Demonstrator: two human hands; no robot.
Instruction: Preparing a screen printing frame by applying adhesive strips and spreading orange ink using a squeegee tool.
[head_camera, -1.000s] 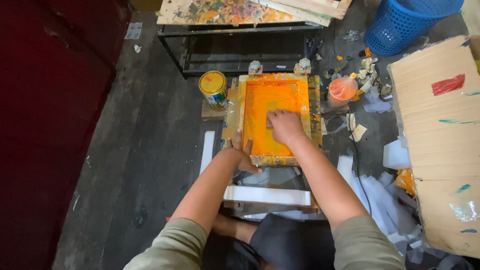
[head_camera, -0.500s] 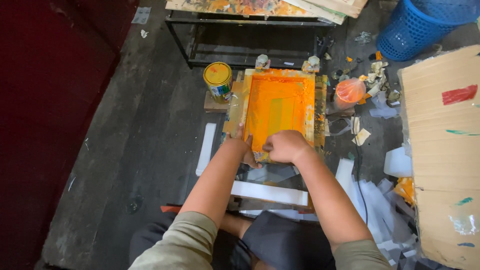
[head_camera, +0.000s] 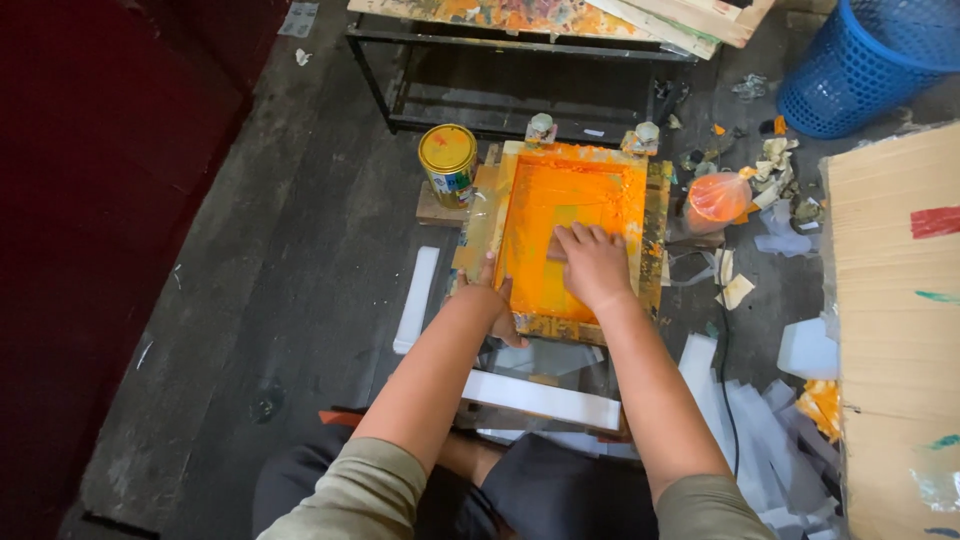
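Observation:
A wooden screen-printing frame (head_camera: 478, 222) lies on the floor, its mesh covered in orange ink. My right hand (head_camera: 593, 264) presses down on a squeegee (head_camera: 556, 247) in the middle of the mesh, fingers over its top; most of the tool is hidden beneath the hand. My left hand (head_camera: 493, 302) grips the frame's near-left corner and holds it down.
A yellow-lidded paint can (head_camera: 449, 163) stands left of the frame, an orange-filled plastic bag (head_camera: 718, 198) to its right. White strips (head_camera: 417, 297) and paper scraps litter the floor. A blue basket (head_camera: 860, 62) sits at the top right, cardboard (head_camera: 890, 300) at the right, a metal table frame (head_camera: 500, 60) behind.
My right hand drew the squeegee toward the frame's near edge half a second ago, then pushed it back to the middle of the mesh. The left hand stayed on the corner.

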